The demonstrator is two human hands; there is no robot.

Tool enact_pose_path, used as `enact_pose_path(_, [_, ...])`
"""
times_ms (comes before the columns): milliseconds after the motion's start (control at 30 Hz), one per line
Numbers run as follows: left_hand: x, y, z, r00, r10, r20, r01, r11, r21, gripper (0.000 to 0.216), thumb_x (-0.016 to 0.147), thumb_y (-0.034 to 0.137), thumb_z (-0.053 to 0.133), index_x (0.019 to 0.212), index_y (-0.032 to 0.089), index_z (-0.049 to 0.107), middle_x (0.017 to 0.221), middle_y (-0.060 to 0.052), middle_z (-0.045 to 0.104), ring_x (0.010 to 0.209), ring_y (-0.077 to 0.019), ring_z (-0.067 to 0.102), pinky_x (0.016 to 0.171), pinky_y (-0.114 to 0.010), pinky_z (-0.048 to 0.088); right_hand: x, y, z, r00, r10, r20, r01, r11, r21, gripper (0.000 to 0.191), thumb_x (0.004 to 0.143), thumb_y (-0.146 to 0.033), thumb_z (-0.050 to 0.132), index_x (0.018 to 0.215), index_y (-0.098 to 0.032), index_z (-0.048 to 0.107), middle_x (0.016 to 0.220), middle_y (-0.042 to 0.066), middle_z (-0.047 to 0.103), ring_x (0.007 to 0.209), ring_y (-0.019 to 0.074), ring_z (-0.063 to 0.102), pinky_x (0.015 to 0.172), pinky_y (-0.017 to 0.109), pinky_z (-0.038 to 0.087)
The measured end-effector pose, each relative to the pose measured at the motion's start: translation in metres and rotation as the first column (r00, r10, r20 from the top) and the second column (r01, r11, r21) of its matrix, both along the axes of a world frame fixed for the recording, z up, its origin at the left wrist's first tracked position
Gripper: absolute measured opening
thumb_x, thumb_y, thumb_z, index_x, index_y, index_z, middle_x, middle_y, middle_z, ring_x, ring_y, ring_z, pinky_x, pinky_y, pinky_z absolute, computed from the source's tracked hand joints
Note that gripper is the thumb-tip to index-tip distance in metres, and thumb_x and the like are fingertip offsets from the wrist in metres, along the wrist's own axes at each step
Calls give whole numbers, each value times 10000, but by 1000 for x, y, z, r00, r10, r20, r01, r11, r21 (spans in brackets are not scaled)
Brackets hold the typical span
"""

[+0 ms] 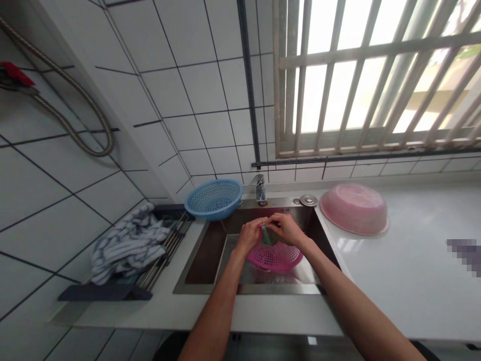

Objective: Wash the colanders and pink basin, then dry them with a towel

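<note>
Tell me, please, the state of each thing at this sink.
Green piece: held by left hand and right hand
Pink colander: inside sink, partly hidden
Blue plastic basket: open side up
Pink basin: upside down
Striped towel: crumpled
Metal sink strainer: lying on sink's rim
Faucet: water flow unclear

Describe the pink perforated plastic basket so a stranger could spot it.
Find the rectangular steel sink. In it, near the hands, is the round pink perforated plastic basket. Holes separate it from the solid pink plastic basin; colour, from the blue plastic basket.
</note>
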State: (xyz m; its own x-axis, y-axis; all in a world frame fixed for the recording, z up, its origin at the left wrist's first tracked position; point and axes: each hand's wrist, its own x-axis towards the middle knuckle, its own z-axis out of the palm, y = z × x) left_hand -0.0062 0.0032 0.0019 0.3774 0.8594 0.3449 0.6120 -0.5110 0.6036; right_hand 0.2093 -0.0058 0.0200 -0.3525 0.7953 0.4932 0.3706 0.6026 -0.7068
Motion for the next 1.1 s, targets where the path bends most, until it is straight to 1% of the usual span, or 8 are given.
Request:
enact_pose_path(167, [-19,5,0,984,171,46,-173,984,34,551,884,21,470,1274,296,747,1349,-5,721,1292,-189,654,1185,-395,449,11,8,-5,994,-80,-76,72,992,-100,113,899,-262,699,931,-213,795,889,37,786,789,195,699,784,293,519])
enact_pose_path(367, [-11,2,-2,997,53,48,-53,999,-2,470,906,64,506,1202,308,776,1272,-20,759,1242,-199,672,1166,-414,451,-6,-4,-1,998,-15,-56,13,999,-38,150,916,-242,654,979,-212,787,932,45,784,826,192,691,769,281,490])
enact_pose_path(533, [-10,4,-1,939,308,154,-331,931,156,465,933,241,645,1396,275,654,1577,-95,519,1480,-274,440,1252,-505,300,-4,-1,-1,952,-277,-129,272,961,-56,160,893,-308,666,921,-210,789,828,48,766,713,199,662,713,294,488])
enact_pose_path(600, [-12,6,-1,881,376,288,-410,909,69,497,917,317,693,1403,236,633,1556,-140,519,1465,-297,456,1227,-489,345,-1,2,-1,903,-390,-177,377,920,-106,186,876,-358,688,907,-207,792,758,42,745,661,198,644,661,289,476])
enact_pose_path(667, [-13,7,-2,809,399,432,-347,917,-197,448,949,423,655,1334,194,656,1434,-170,617,1340,-299,580,1147,-479,442,-2,1,-1,882,-424,-206,400,904,-150,206,855,-387,711,889,-199,789,697,33,720,616,191,622,613,279,455])
enact_pose_path(767, [-11,6,-1,692,409,595,58,790,-611,611,1010,654,432,1278,155,659,1316,-200,688,1108,-264,711,970,-423,564,-14,-5,-4,948,-255,-191,228,961,-154,192,852,-384,726,877,-200,776,704,21,720,613,175,612,595,262,440])
enact_pose_path(900, [-7,1,0,667,387,637,347,596,-725,620,960,712,487,1144,153,680,1101,-168,751,871,-204,738,738,-295,579,-34,-16,-10,991,59,-122,-75,988,-132,139,867,-332,728,830,-200,751,753,16,729,662,164,616,628,257,458])
enact_pose_path(1100, [-8,7,-8,656,388,647,287,665,-689,321,797,443,789,840,149,668,755,-51,706,659,-164,668,647,-274,548,-41,-32,0,896,408,-175,-441,858,-262,201,853,-380,761,959,-211,737,828,8,720,729,161,634,647,250,493])
